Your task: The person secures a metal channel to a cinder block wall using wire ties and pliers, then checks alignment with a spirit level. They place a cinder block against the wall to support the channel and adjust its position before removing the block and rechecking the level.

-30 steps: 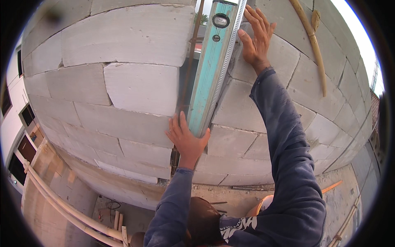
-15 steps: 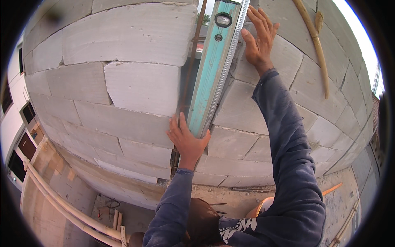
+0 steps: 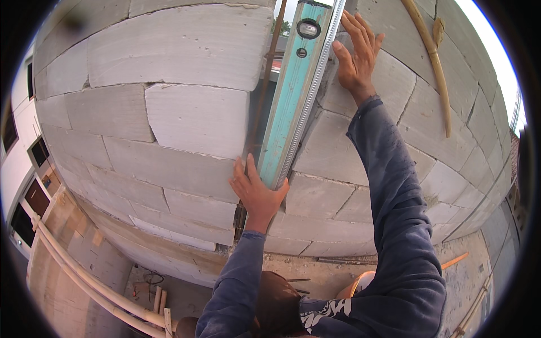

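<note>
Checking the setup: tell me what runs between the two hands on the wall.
In the head view, the turquoise spirit level spans from left hand to right hand, against the block wall.

My teal spirit level stands nearly upright against the grey block wall at its corner edge, my left hand flat on the wall at the level's lower end, my right hand spread on the blocks further up to its right.
</note>
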{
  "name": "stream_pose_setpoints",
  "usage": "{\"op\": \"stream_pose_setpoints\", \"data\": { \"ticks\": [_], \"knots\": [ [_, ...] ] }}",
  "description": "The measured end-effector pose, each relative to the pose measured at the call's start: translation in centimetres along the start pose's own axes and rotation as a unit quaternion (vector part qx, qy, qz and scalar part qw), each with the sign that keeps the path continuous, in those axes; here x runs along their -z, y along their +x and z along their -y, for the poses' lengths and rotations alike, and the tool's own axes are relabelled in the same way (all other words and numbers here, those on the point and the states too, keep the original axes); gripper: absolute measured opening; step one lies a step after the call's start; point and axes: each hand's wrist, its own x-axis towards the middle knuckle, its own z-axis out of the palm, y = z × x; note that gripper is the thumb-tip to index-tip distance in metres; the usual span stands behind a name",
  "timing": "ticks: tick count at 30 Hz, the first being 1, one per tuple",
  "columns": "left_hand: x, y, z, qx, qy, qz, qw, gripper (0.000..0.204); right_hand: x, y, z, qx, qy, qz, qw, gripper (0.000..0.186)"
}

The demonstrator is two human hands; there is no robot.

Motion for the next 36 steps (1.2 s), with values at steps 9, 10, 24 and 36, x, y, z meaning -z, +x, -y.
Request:
{"op": "stream_pose_setpoints", "data": {
  "ticks": [9, 10, 24, 36],
  "knots": [
    [-0.18, -0.14, 0.2, 0.003, -0.003, 0.007, 1.0, 0.123, 0.04, -0.04, 0.08, -0.004, -0.004, 0.001, 1.0, 0.058],
    [-0.15, -0.13, 0.2, 0.005, -0.002, 0.009, 1.0, 0.124, 0.07, -0.03, 0.15, -0.005, -0.002, 0.001, 1.0, 0.058],
    [-0.11, -0.2, 0.23, 0.011, 0.001, 0.016, 1.0, 0.124, 0.05, -0.09, 0.13, -0.004, -0.002, -0.001, 1.0, 0.057],
    [-0.14, -0.25, 0.4, 0.011, 0.004, 0.017, 1.0, 0.124, 0.1, -0.02, 0.32, -0.012, -0.003, 0.001, 1.0, 0.058]
  ]
}}
